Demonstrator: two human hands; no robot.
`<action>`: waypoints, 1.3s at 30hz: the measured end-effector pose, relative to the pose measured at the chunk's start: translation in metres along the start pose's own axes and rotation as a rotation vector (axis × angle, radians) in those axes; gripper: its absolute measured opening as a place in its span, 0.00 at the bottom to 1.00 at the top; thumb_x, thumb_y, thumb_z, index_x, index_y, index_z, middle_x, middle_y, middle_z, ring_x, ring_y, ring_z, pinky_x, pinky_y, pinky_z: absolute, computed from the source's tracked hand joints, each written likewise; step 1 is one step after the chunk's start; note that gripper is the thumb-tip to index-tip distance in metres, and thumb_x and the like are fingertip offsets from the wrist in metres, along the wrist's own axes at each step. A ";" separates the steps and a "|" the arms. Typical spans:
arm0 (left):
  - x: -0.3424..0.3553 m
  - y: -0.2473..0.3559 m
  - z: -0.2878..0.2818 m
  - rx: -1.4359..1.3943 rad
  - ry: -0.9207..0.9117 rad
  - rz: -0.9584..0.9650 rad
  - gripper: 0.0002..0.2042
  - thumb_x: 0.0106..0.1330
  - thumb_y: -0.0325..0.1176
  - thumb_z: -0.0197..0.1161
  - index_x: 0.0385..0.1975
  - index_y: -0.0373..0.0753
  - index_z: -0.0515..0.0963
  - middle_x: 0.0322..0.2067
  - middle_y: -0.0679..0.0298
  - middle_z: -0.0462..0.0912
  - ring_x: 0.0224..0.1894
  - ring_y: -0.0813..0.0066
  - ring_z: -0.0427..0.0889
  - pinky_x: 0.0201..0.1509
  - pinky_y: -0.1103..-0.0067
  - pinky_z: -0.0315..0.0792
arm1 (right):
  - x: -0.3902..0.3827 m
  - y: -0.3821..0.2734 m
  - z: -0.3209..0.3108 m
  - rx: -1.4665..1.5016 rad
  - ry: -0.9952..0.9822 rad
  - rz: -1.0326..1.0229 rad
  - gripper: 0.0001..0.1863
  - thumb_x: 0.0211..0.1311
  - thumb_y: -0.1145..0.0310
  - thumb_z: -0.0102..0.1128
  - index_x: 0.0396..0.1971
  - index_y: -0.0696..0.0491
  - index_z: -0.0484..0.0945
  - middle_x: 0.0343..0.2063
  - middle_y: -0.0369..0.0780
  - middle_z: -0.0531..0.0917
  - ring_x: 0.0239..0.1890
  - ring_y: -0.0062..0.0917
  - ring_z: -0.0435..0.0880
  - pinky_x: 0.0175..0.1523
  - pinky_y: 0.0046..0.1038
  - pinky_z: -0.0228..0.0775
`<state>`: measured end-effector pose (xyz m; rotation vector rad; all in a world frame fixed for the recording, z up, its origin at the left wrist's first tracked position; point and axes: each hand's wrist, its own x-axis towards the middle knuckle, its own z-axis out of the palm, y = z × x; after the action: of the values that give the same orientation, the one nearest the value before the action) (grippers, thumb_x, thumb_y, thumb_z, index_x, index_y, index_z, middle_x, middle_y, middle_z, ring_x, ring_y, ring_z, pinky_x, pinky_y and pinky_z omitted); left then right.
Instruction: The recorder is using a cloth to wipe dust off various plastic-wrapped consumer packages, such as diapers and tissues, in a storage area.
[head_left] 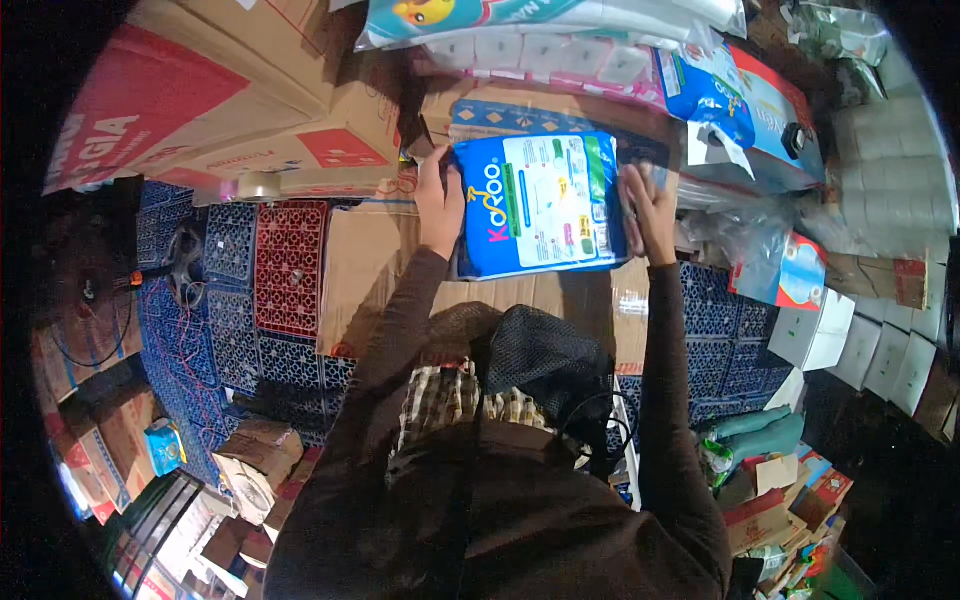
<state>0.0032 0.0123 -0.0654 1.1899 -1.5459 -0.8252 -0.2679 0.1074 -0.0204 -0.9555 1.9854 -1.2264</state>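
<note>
partly curled, the left hand and right hand are clasping opposite edges of the blue pack at the frame's upper centre; gripping seems done, releasing is pending.

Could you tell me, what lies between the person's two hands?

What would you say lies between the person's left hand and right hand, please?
In the head view, a blue pack lies between the left hand and the right hand.
</note>
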 end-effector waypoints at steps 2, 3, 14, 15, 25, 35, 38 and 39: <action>0.003 0.009 0.001 -0.012 0.014 -0.044 0.13 0.67 0.27 0.49 0.48 0.30 0.72 0.45 0.48 0.77 0.48 0.54 0.76 0.55 0.69 0.66 | 0.000 -0.007 -0.002 0.158 -0.201 0.215 0.24 0.59 0.54 0.63 0.45 0.59 0.77 0.34 0.37 0.80 0.35 0.21 0.79 0.40 0.24 0.70; 0.004 0.016 0.000 -0.026 0.025 -0.062 0.13 0.67 0.26 0.49 0.47 0.30 0.73 0.45 0.48 0.77 0.49 0.55 0.76 0.56 0.70 0.66 | -0.004 -0.013 -0.004 0.078 -0.226 0.221 0.24 0.57 0.54 0.66 0.44 0.58 0.78 0.29 0.35 0.80 0.31 0.18 0.77 0.37 0.21 0.69; 0.037 0.088 -0.062 -1.221 -0.222 -0.048 0.20 0.72 0.42 0.43 0.32 0.29 0.75 0.32 0.51 0.80 0.38 0.62 0.78 0.52 0.68 0.67 | -0.062 -0.073 -0.063 0.111 -0.248 -0.032 0.26 0.44 0.81 0.66 0.48 0.58 0.75 0.40 0.38 0.82 0.38 0.20 0.80 0.48 0.25 0.72; 0.030 0.084 -0.066 -1.147 -0.215 -0.171 0.21 0.72 0.43 0.42 0.30 0.30 0.75 0.30 0.52 0.80 0.35 0.63 0.78 0.50 0.68 0.68 | -0.068 -0.070 -0.060 0.045 -0.250 -0.027 0.26 0.44 0.79 0.68 0.48 0.59 0.76 0.40 0.37 0.82 0.41 0.20 0.79 0.50 0.26 0.70; -0.002 0.104 -0.042 -0.353 -0.194 -0.089 0.20 0.73 0.42 0.42 0.33 0.31 0.76 0.28 0.59 0.81 0.34 0.71 0.79 0.46 0.74 0.71 | -0.057 -0.095 -0.036 0.135 0.061 -0.297 0.30 0.62 0.66 0.61 0.62 0.58 0.64 0.52 0.43 0.77 0.49 0.23 0.77 0.53 0.24 0.69; 0.004 0.059 0.032 0.299 -0.324 0.269 0.27 0.68 0.35 0.51 0.66 0.40 0.56 0.62 0.44 0.61 0.63 0.44 0.60 0.65 0.63 0.58 | -0.021 -0.011 -0.007 0.107 0.069 -0.039 0.35 0.63 0.56 0.61 0.63 0.59 0.61 0.58 0.49 0.70 0.61 0.30 0.67 0.61 0.30 0.61; -0.020 0.069 0.009 0.262 -0.353 0.157 0.28 0.69 0.39 0.50 0.68 0.41 0.54 0.63 0.41 0.57 0.65 0.41 0.56 0.66 0.59 0.54 | -0.042 0.009 0.009 0.151 -0.003 -0.054 0.30 0.58 0.67 0.67 0.58 0.61 0.66 0.43 0.41 0.80 0.41 0.20 0.80 0.44 0.20 0.73; -0.027 0.078 -0.001 0.274 -0.336 0.110 0.29 0.68 0.40 0.50 0.68 0.42 0.54 0.64 0.40 0.56 0.65 0.39 0.56 0.66 0.56 0.52 | -0.047 0.012 0.012 0.207 -0.019 -0.098 0.30 0.57 0.67 0.67 0.57 0.60 0.67 0.43 0.41 0.80 0.41 0.21 0.79 0.45 0.21 0.73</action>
<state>-0.0177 0.0608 -0.0024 1.1881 -2.0337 -0.7858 -0.2352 0.1442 -0.0299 -0.9653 1.7745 -1.4399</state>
